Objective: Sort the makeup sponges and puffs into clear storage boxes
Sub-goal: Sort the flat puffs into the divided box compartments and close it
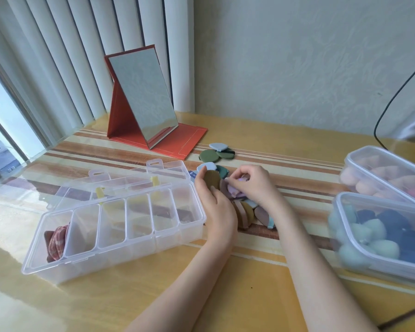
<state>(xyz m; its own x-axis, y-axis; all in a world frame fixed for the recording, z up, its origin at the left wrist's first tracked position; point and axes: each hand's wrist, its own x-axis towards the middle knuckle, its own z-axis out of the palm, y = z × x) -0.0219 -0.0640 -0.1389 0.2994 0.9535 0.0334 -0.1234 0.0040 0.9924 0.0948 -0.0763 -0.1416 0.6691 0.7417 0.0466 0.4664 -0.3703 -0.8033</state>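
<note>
Puffs (pixel 243 209) lie in a loose pile on the table (pixel 249 271), just right of the divided box (pixel 120 226). Both hands work at the far end of this pile.

Grip state:
- Left hand (pixel 216 207): fingers curled round an olive round puff (pixel 211 179), held on edge.
- Right hand (pixel 252 185): fingertips pinch a lilac puff (pixel 236 189), touching or just beside the olive one.

Step in hand, as judged: picking puffs out of the pile and grouping them by colour before they go into a compartment. No puff has left the pile area yet.

Box state:
- Divided box: lid open and laid back; the leftmost compartment holds dark red checked pieces (pixel 56 243); the other compartments appear to hold nothing, though table stripes show through the clear walls.
- Near tub (pixel 381 238), at the right: blue, mint and navy sponges.
- Far tub (pixel 379 176), behind it: pink and peach sponges.

A second group of puffs (pixel 217 153), green and pale blue, lies apart near the base of the standing mirror (pixel 139 97).

Next move, as judged: separate the two held puffs, carry one leftward over the box wall, and release it flat or on edge in a free compartment. Keep each colour to one compartment. The pile is crowded, so lift clear to avoid dragging neighbours.
</note>
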